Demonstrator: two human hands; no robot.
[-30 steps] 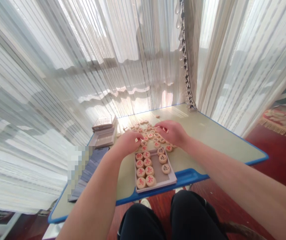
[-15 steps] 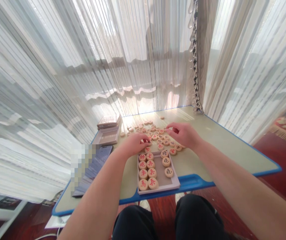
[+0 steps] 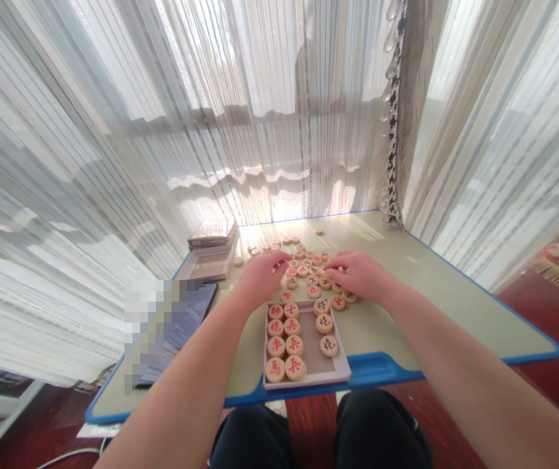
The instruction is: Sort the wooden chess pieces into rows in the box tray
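Note:
My left hand [image 3: 262,279] hovers over the left side of a loose spread of round wooden Chinese chess pieces [image 3: 302,271], fingers apart, nothing visible in them. A black-marked piece [image 3: 292,283] lies just below its fingertips. On the right of the spread, my right hand [image 3: 359,275] reaches in with its fingers stretched out, the tips at a piece and partly covering others. Closest to me stands an open shallow box [image 3: 313,355]. It holds two columns of red-marked pieces [image 3: 292,327] at its left and three black-marked pieces [image 3: 324,324] along its right side.
At the back left, an empty box tray [image 3: 211,266] lies in front of a stacked box [image 3: 212,231]. A dark flat device [image 3: 182,332], partly pixelated, lies at the left. A blue rim [image 3: 382,368] edges the table, and sheer curtains [image 3: 270,143] hang behind it.
My left hand has left the black-marked piece and shifted slightly up and away. My right hand has come down and nearer, over pieces at the right. The box's contents look the same.

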